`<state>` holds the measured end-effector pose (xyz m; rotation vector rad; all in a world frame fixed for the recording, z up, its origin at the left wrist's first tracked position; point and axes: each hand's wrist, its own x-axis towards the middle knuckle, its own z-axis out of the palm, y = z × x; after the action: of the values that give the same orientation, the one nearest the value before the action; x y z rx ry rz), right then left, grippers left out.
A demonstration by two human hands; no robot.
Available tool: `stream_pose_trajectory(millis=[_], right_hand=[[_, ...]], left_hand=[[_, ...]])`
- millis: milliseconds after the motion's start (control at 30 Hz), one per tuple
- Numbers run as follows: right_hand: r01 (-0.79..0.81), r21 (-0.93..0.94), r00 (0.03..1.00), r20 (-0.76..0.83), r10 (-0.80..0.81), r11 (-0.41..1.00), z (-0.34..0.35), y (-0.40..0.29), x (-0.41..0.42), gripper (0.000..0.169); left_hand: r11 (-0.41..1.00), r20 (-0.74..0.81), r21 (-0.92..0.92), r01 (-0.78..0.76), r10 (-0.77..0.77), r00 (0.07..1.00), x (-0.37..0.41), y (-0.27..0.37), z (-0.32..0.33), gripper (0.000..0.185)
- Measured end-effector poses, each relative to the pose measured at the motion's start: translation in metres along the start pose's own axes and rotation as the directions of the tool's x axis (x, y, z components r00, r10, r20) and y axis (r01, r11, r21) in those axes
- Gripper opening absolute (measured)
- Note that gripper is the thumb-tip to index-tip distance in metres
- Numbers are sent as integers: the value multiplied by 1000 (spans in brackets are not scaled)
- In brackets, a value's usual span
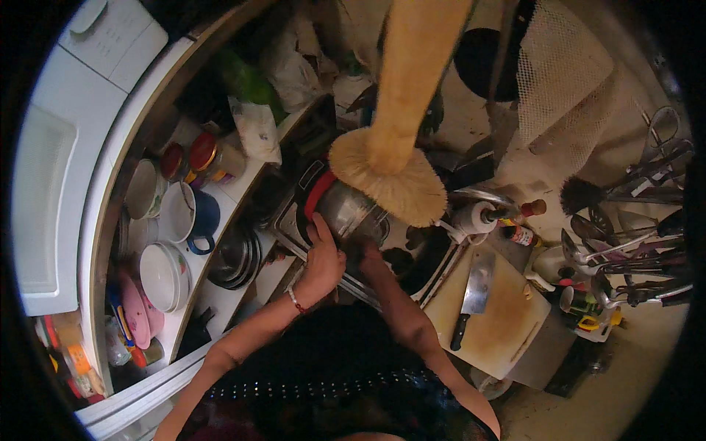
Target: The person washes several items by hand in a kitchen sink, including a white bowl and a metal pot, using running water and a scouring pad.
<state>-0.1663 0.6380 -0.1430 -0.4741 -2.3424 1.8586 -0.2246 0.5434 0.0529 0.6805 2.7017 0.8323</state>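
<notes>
A metal vessel with a red and black band [320, 193] lies before me over a metal-framed unit [438, 278], which may be a sink or a stove. My left hand [324, 262] is at its near side, its fingers reaching up to the red band and seemingly gripping it. Close beside it, my right hand [368, 251] reaches down into deep shadow by the vessel. Its fingers are too dark to make out. Very near the camera, a pale round brush [389, 179] on a thick wooden handle [416, 71] hides the vessel's far part.
On the right, a cleaver [477, 286] lies on a cutting board [507, 325], near sauce bottles [521, 236] and hanging ladles [601, 253]. At left, shelves hold a blue enamel mug [205, 212], white bowls [160, 275], red-lidded jars [204, 151] and stacked metal pans [240, 259].
</notes>
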Motion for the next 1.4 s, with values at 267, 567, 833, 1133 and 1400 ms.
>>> stream_pose_trajectory(millis=[267,567,833,1133,1400], right_hand=[[-269,953,959,251,135,139,5,-66,47,46],[-131,582,985,167,40,803,8,13,27,46],[-327,925,682,90,726,192,-60,-3,-15,34],[-239,692,786,-274,554,681,-108,-45,-39,30],[-151,737,609,-456,649,659,-136,-3,-17,48]], left_hand=[[997,161,78,27,-40,986,-7,23,-19,85],[997,81,56,-46,42,996,-13,16,-10,89],[889,285,-386,245,-137,949,-2,-22,15,83],[177,481,-828,532,-266,836,5,-23,19,65],[-127,623,-780,612,-232,747,-2,-40,9,51]])
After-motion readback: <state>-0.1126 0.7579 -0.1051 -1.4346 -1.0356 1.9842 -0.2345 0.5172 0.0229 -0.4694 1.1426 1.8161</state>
